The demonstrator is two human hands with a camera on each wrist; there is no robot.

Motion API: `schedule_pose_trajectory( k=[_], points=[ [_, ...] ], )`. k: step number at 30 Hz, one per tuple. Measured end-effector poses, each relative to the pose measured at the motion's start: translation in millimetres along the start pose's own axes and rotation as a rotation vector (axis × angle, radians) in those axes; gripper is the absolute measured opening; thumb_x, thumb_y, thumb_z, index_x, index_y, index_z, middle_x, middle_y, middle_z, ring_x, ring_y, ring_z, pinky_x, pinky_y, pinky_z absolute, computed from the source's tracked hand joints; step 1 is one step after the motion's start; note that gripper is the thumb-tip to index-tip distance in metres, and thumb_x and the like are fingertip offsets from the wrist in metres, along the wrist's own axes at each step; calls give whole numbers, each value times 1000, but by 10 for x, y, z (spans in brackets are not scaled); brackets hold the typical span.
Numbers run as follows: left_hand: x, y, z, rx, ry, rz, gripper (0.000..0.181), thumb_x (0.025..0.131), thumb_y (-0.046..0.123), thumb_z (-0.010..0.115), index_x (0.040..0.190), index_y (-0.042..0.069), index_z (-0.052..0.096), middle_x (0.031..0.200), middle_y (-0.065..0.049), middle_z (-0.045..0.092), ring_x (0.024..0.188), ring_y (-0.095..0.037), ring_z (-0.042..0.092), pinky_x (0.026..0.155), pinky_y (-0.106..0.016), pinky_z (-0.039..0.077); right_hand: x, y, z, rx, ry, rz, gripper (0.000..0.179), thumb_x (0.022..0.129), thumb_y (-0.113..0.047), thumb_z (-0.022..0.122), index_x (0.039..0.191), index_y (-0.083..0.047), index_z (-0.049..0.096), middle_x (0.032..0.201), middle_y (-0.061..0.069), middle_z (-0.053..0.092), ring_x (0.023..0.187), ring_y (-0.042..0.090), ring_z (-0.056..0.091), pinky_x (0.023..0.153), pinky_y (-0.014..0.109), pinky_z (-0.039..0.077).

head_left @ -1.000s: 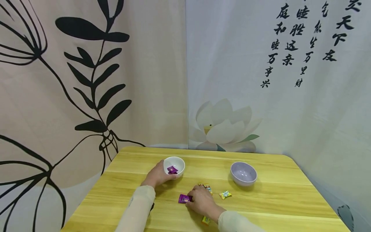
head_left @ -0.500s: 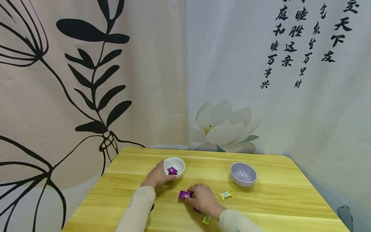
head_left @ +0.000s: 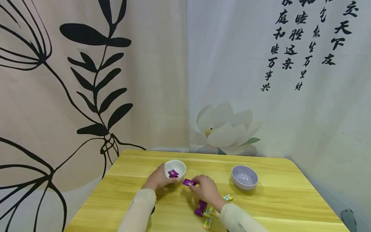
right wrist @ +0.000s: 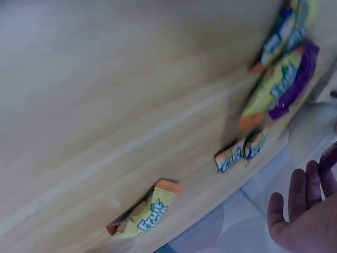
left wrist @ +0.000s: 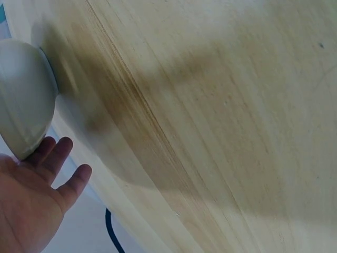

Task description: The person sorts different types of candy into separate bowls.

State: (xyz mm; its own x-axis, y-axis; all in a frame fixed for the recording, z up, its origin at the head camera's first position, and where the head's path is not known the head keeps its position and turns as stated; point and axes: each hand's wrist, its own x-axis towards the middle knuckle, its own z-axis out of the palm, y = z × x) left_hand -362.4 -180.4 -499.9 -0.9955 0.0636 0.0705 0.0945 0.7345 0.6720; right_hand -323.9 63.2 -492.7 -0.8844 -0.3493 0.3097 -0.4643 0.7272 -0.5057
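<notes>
My left hand [head_left: 158, 178] grips the side of a small white bowl [head_left: 182, 168], thumb along its near side. Purple-wrapped candies [head_left: 173, 173] lie inside it. In the left wrist view, fingers of the left hand [left wrist: 34, 203] touch the outside of the bowl [left wrist: 26, 95]. Just right of that bowl, my right hand [head_left: 208, 190] pinches a purple-wrapped candy [head_left: 188, 182] raised over the table. Another purple candy [head_left: 200, 208] lies below that hand, beside yellow candies [head_left: 207, 222]. The right wrist view shows the fruit candy wrappers [right wrist: 150, 213] and the right hand [right wrist: 310, 216] at the edge.
A lilac bowl [head_left: 244, 184] stands at the back right of the wooden table [head_left: 275, 199]. One yellow candy [head_left: 227, 197] lies in front of it, partly behind the right hand. A printed curtain [head_left: 162, 80] hangs behind the table's far edge.
My right hand has lifted the purple candy and carried it toward the white bowl, uncovering another purple candy and yellow ones. The left hand stays on the bowl.
</notes>
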Motion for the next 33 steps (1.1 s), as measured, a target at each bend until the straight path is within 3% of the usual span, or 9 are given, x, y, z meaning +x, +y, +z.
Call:
schedule_pose_trajectory(
  k=[13,19,33],
  points=[
    [-27,-31,34,-26,-6,11,100,67,52,89,143,6,44,127,-13,58,110,-29,58,96,-54,46,275,-1,-34,3,76,60,18,89,-28,74,96,-11,75,88,-1,69,71,11,54,66,33,49],
    [-48,-50,23,-6,0,-14,101,66,53,89,142,5,44,125,-12,59,109,-28,58,96,-53,46,399,-66,-10,-14,82,65,18,90,-29,73,96,-12,75,89,-1,68,74,12,54,68,34,49],
    [-65,43,-5,25,9,11,100,69,53,87,142,2,43,122,-11,58,102,-25,58,92,-52,48,629,-235,44,-10,96,68,25,91,-30,71,104,-9,76,94,4,68,88,23,64,78,43,54]
  ],
)
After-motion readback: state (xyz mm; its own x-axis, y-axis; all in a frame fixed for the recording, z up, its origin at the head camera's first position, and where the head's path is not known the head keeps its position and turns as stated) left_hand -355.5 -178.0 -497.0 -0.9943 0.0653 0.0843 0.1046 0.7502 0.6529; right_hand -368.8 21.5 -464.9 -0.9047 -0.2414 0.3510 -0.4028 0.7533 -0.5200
